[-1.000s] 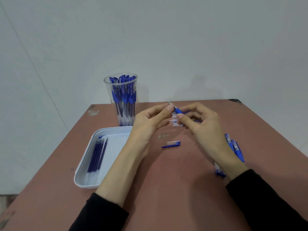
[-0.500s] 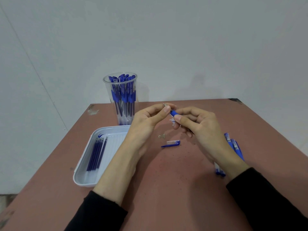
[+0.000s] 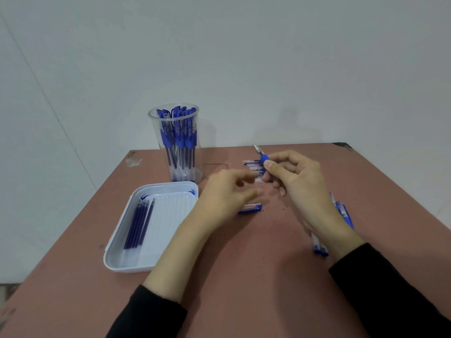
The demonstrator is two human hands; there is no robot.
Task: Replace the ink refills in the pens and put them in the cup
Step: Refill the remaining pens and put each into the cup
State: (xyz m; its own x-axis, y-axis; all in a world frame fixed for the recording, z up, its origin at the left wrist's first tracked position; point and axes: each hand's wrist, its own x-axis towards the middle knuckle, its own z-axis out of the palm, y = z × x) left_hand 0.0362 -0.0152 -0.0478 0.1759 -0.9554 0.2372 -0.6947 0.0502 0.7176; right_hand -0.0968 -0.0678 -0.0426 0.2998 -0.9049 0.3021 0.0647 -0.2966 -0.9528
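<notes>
My right hand grips a blue pen by its grip, the metal tip pointing up and to the left. My left hand hovers low over the table, blurred, with relaxed fingers that hold nothing, just above a blue pen cap. A clear cup full of blue pens stands at the back. A white tray to the left holds several dark blue refills.
Loose pens lie in a row behind my hands, and a few more pens lie under my right wrist. The brown table's left edge runs close beside the tray.
My left hand has let go of the pen tip and dropped toward the cap on the table. My right hand keeps the pen, its tip now standing free.
</notes>
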